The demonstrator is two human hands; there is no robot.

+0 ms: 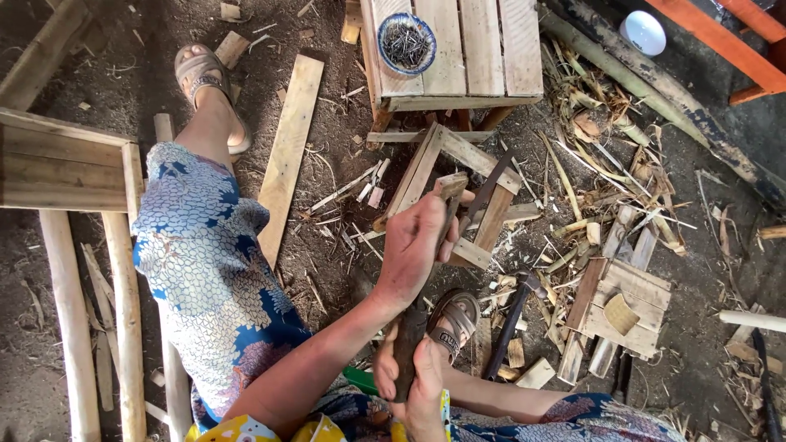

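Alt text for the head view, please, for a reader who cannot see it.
Seen from above, a seated person's left hand and right hand grip a dark wooden stick over a small wooden frame on a dirt floor, with a hammer beside one sandalled foot.

Left hand [417, 245] grips upper end of a dark narrow wooden stick [409, 336]; right hand [413, 381] wraps its lower end. Black-handled hammer [512, 319] lies just right, blue-rimmed bowl of nails [407, 42] on pale slatted wooden crate [483, 49].

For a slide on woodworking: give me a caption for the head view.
Left hand and right hand grip a dark wooden stick above a small wooden frame.
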